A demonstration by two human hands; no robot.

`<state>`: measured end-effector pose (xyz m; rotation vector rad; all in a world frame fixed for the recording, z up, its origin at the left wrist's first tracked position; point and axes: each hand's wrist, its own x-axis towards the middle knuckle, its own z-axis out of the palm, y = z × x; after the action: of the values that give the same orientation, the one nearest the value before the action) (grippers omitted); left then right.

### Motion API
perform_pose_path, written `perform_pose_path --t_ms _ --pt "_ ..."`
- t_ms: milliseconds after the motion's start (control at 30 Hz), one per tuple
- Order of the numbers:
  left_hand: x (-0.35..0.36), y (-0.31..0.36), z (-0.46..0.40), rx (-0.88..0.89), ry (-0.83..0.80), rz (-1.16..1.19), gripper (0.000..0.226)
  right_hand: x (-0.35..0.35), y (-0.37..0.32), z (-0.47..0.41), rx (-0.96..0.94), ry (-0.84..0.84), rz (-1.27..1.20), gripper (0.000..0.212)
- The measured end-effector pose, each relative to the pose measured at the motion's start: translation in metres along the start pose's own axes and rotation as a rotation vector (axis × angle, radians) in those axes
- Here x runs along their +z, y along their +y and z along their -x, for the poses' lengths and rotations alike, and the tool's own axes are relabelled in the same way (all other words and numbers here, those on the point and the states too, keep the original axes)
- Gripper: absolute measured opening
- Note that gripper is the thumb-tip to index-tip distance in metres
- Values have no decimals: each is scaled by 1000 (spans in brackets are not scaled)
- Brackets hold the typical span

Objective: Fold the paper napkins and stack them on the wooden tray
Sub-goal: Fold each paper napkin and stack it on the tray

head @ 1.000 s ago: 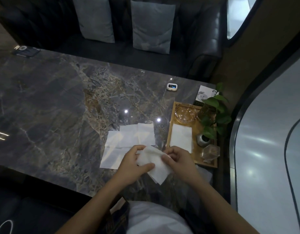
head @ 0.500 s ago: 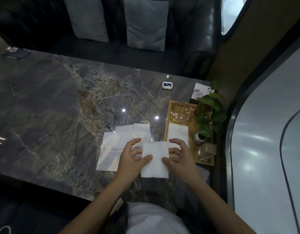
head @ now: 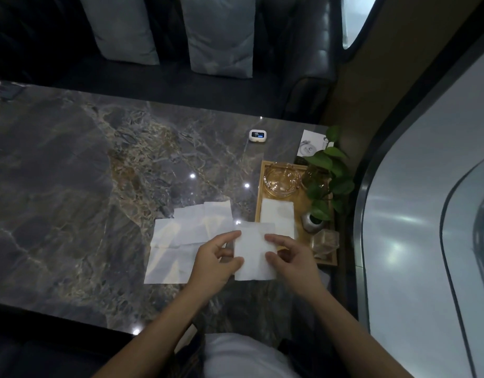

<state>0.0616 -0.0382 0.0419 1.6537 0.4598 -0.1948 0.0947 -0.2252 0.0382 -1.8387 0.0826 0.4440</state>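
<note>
Folded napkin: white, soft, faintly textured paper, tall rectangle, held betw. my 2 hands above the marble table edge. Table: polished dark grey stone w/ brown veining, glossy reflections. Left hand: thumb on top of napkin's left edge, index finger reaching to its upper corner, other fingers curled under; pinch grip. Right hand: thumb and index pinch the right edge, palm angled inward. Unfolded napkins: thin, creased white sheets, overlapping, flat on table just left of my hands. Wooden tray: light wood, rectangular, raised rim, right of hands; 1 folded white napkin stack lies inside, beside a clear glass bowl and a leafy plant.
</note>
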Motion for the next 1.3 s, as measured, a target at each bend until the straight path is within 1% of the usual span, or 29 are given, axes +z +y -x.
perform_pose_path --t_ms 133,333,400,567,700,767,833,933,1000,1067,1133,1300 --pt "12 2 -22 -4 -90 -88 55 -9 0 -12 32 13 61 39" --pt "33 7 -67 -54 -206 -138 61 -20 0 -38 171 7 36 48" --pt "38 7 -81 -78 -239 -140 63 -22 3 -50 199 26 71 50" --pt "46 7 -104 -95 -262 -184 68 -23 7 -72 249 61 107 50" --pt "49 7 -112 -74 -277 -204 69 -24 7 -82 264 91 114 49" --pt "49 5 -114 -45 -255 -238 68 -25 7 -84 260 101 122 49" --pt "48 3 -112 8 -211 -290 65 -25 5 -82 236 107 157 49" --pt "42 4 -102 116 -131 -381 53 -24 5 -77 130 110 344 49" --pt "32 3 -91 137 -90 -385 41 -19 4 -72 50 100 473 48" --pt "22 -2 -80 127 -65 -394 36 -13 3 -67 5 77 533 46" --pt "13 -10 -69 137 -29 -438 34 -3 0 -62 -49 27 565 44" --pt "-13 -29 -45 153 84 -539 29 35 -5 -53 -199 -161 687 37"
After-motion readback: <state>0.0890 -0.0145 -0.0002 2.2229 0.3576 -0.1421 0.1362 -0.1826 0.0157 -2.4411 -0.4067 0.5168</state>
